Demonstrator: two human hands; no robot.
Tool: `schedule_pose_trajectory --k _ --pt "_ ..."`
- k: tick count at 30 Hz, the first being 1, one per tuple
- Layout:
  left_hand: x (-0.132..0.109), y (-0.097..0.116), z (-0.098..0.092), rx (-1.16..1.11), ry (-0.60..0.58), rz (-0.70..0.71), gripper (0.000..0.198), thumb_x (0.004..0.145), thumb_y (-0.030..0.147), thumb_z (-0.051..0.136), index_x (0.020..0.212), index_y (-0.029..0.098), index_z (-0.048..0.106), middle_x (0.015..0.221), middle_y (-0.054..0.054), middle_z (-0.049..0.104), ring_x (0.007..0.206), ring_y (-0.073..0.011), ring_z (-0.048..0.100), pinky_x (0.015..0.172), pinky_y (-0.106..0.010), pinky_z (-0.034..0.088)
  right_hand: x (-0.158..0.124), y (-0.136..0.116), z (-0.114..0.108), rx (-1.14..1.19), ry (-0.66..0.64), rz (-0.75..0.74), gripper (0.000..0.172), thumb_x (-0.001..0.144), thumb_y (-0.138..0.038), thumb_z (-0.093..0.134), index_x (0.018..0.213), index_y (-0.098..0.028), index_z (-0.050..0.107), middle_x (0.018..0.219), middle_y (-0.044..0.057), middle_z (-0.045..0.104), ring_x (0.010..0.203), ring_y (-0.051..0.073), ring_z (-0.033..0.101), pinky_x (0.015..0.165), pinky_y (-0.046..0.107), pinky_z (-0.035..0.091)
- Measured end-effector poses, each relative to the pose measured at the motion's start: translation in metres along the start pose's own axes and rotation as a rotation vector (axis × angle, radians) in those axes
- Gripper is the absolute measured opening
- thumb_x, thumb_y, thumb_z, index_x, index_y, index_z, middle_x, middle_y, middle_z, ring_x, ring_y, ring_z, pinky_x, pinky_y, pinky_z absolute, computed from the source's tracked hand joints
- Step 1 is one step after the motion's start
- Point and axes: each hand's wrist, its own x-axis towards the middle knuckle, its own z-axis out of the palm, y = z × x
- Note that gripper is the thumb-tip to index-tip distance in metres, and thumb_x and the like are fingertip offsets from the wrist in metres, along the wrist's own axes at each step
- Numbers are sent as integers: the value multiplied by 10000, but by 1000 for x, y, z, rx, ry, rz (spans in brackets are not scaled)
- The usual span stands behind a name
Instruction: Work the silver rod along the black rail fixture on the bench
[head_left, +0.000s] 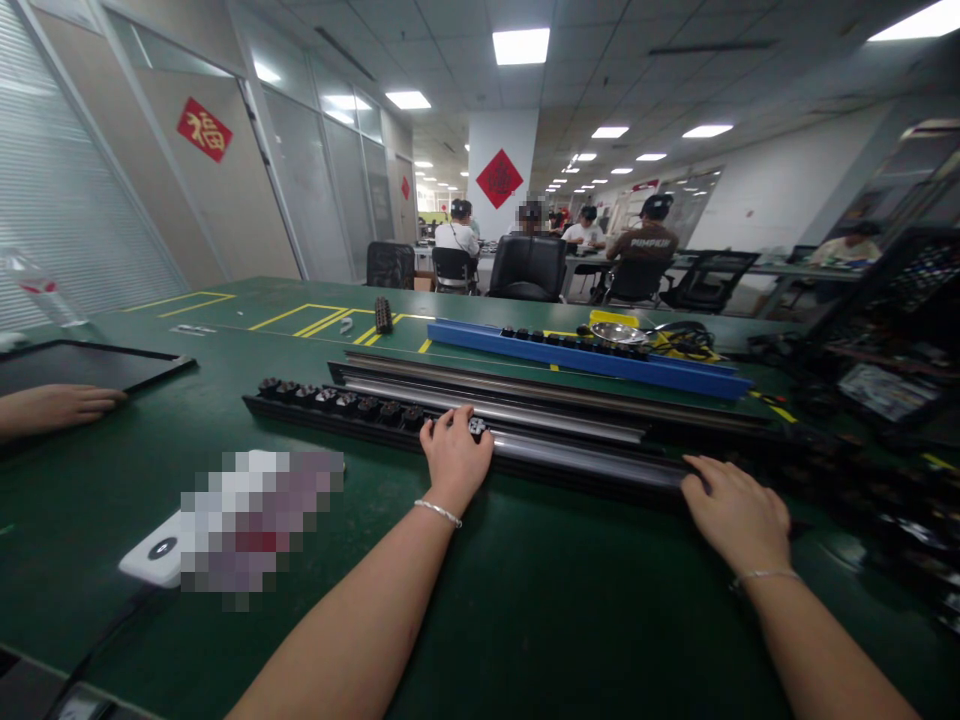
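Note:
A long dark rail [592,462] lies across the green table, with a row of small black parts [367,406] along its left half. My left hand [456,458] rests on the middle of the rail, fingers bent around a small black-and-silver part [477,428] at their tips; the fingers are partly hidden. At the rail's right end is my right hand [735,510], its thumb and fingers closed on the rail's edge. Just behind lies a second rail with a shiny metal strip [495,405], and a darker one behind that.
A blue channel [585,362] holding black parts lies farther back, near a metal dish [619,332]. At the left are a white device [154,550], a black tray [82,365] and another person's hand [64,408]. Dark clutter [892,500] fills the right side.

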Motion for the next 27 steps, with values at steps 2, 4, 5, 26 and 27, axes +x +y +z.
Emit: schedule_pose_trajectory --k 2,4,5,26,27 --pt "0 0 0 0 2 1 358 758 313 523 1109 244 523 1149 -47 617 1160 -217 463 1041 -428 193 0 -1 -1 -6 -2 2 450 828 -349 297 1125 -206 603 1228 76 569 1179 286 456 967 513 337" --pt "0 0 0 7 -5 -5 358 757 314 525 1109 246 524 1150 -47 617 1163 -218 461 1041 -430 194 -1 -2 -1 -10 2 2 452 827 -342 295 1125 -200 604 1227 78 570 1176 284 460 967 502 341" --pt "0 1 -1 11 -10 -8 359 758 314 525 1110 246 524 1152 -47 616 1165 -219 459 1041 -431 195 -1 -2 -1 -11 6 3 452 827 -340 294 1123 -198 604 1227 78 571 1176 283 461 967 501 342" --pt "0 -1 3 10 11 14 367 765 328 513 1120 234 529 1132 -54 625 1168 -227 455 1044 -446 192 0 -3 -3 9 -16 3 454 840 -348 289 1136 -197 598 1237 89 562 1189 302 445 967 547 330" --pt "0 -1 3 8 11 15 367 765 328 514 1120 234 529 1133 -54 624 1168 -227 455 1044 -446 191 0 -2 -3 7 -12 2 454 840 -347 289 1136 -196 598 1236 89 562 1187 301 447 966 542 332"
